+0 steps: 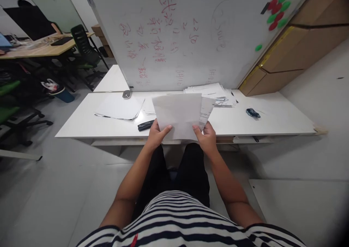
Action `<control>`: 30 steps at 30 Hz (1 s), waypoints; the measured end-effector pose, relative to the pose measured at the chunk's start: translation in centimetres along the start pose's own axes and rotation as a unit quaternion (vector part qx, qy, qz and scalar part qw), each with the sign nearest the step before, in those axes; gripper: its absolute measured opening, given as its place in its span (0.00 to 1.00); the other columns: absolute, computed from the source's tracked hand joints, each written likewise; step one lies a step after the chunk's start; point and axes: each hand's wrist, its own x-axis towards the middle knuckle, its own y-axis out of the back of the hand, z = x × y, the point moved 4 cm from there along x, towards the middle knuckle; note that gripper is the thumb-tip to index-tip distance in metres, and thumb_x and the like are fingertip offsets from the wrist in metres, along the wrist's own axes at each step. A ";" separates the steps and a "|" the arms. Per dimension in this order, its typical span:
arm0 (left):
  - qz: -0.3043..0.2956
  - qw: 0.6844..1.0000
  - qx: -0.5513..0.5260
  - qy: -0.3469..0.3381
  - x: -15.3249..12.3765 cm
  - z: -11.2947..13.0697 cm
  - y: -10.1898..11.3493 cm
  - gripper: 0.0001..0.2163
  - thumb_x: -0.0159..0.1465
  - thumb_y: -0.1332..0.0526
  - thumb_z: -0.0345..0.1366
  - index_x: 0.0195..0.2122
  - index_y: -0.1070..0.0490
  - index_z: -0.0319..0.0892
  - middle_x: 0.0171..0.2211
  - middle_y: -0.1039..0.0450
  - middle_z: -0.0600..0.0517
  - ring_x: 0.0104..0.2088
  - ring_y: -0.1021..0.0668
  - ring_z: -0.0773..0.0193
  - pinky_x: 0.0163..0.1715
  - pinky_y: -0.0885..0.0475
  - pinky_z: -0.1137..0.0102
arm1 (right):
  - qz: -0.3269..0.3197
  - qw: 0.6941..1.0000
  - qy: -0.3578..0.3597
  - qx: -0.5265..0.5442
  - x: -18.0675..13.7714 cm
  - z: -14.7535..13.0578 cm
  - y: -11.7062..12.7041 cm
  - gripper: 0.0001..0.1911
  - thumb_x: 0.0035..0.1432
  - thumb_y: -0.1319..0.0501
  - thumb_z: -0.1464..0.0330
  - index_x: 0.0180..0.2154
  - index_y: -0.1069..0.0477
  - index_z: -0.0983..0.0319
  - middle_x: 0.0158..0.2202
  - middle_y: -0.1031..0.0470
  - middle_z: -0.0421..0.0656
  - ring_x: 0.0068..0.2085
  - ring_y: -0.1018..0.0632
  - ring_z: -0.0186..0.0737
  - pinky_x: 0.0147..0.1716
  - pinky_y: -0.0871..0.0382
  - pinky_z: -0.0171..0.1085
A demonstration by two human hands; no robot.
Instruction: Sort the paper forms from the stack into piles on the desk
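Several sheets of paper (180,112) are held up over the desk's front edge, the top one blank, with a printed sheet fanned out on the right. My left hand (159,133) grips their lower left side, thumb on top. On the lower right side my right hand (205,136) is closed the same way, its thumb over the front. A black stapler (145,125) lies on the desk just beyond my left hand. Fingers behind the sheets are hidden.
On the white desk (73,121) lie a sheaf of papers (117,107), a computer mouse (127,94), a messy paper pile (207,90) and a small dark object (253,113). A whiteboard (174,36) leans behind, beside cardboard boxes (289,54). An office chair (84,47) stands at left.
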 end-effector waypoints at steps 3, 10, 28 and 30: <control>-0.006 1.000 -0.003 0.028 2.3 -1.6 0.4 0.24 0.51 0.31 0.44 0.48 0.32 0.40 0.47 0.26 0.45 0.46 0.24 0.56 0.47 0.29 0.62 | -0.018 1.000 -0.011 0.014 1.5 2.0 -2.4 0.24 0.55 0.38 0.57 0.50 0.37 0.59 0.46 0.26 0.47 0.48 0.25 0.44 0.49 0.32 0.42; 0.050 0.997 0.004 0.050 2.5 -3.4 0.0 0.22 0.50 0.31 0.46 0.43 0.27 0.39 0.42 0.23 0.45 0.42 0.23 0.56 0.44 0.28 0.63 | -0.032 0.993 -0.048 -0.102 1.2 4.4 -5.2 0.21 0.58 0.44 0.55 0.49 0.38 0.59 0.44 0.26 0.49 0.47 0.26 0.49 0.47 0.33 0.45; 0.143 0.987 -0.046 0.058 -0.2 -5.4 0.8 0.23 0.53 0.33 0.46 0.46 0.30 0.40 0.44 0.24 0.46 0.45 0.23 0.57 0.47 0.31 0.63 | 0.037 0.996 -0.014 -0.079 -1.5 4.4 -5.3 0.32 0.59 0.45 0.54 0.61 0.49 0.59 0.59 0.37 0.52 0.58 0.33 0.46 0.55 0.39 0.44; 0.135 0.978 -0.126 0.094 -0.9 -5.2 -0.3 0.25 0.53 0.33 0.46 0.48 0.32 0.40 0.46 0.25 0.44 0.46 0.23 0.57 0.48 0.30 0.62 | 0.104 0.994 -0.032 -0.023 -3.2 4.0 -5.2 0.38 0.59 0.45 0.54 0.64 0.57 0.59 0.64 0.44 0.53 0.61 0.36 0.45 0.56 0.39 0.45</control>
